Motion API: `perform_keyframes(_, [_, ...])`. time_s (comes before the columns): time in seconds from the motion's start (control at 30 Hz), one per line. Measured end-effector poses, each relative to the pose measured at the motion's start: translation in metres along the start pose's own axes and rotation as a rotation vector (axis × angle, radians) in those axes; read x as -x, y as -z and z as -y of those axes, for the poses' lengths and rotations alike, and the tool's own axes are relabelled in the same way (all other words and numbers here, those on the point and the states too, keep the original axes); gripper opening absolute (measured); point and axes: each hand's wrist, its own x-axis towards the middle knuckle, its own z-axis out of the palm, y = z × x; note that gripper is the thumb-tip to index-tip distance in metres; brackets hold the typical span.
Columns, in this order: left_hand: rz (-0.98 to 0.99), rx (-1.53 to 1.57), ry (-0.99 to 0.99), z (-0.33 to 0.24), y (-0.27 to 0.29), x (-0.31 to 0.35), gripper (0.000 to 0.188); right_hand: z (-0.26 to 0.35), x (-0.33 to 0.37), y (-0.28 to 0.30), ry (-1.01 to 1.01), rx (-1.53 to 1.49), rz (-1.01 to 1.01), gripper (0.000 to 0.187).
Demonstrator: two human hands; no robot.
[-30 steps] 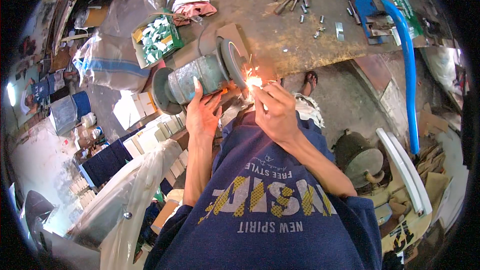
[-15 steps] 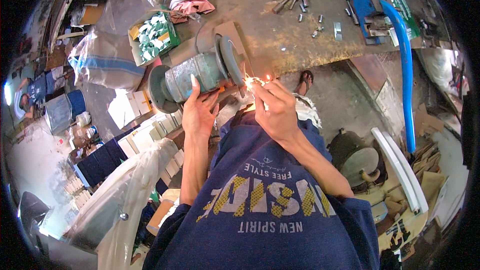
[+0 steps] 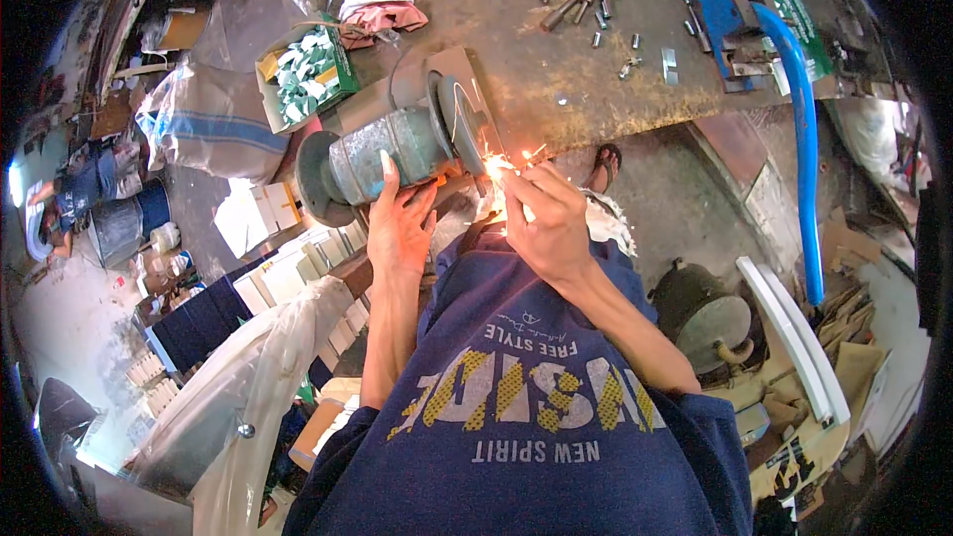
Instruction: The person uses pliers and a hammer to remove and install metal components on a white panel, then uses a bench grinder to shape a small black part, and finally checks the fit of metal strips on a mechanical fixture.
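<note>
A grey-green bench grinder (image 3: 389,149) lies along the table's near edge, a wheel at each end. Bright sparks (image 3: 493,167) fly off its right-hand wheel (image 3: 457,124). There my right hand (image 3: 548,218) pinches a small workpiece against the wheel; glare and my fingers hide its shape. My left hand (image 3: 400,228) rests against the near side of the motor housing, fingers stretched and thumb up on the casing, holding nothing.
Behind the grinder stands a box of pale green pieces (image 3: 310,74) beside folded cloths (image 3: 381,2). Small metal cylinders (image 3: 597,39) lie on the worktable (image 3: 496,0). A blue curved tube (image 3: 806,159) hangs over the right edge. A person (image 3: 65,201) bends at far left.
The sparks at the wheel have grown brighter and spread a little. Both hands stay almost where they were. The person at far left has bent lower.
</note>
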Motion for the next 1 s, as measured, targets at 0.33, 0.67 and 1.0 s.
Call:
perform_keyframes(0.33, [-0.033, -0.089, -0.074, 0.007, -0.003, 0.0, 0.1, 0.004, -0.006, 0.0, 0.006, -0.018, -0.046, 0.022])
perform_keyframes(0.67, [0.05, -0.292, -0.04, 0.004, -0.004, 0.016, 0.099, 0.051, -0.023, 0.048, 0.251, 0.087, -0.338, 0.036])
perform_keyframes(1.0, [0.867, -1.272, -0.305, 0.019, -0.032, 0.061, 0.042, 0.092, 0.017, 0.096, 0.256, 0.294, -0.612, 0.031])
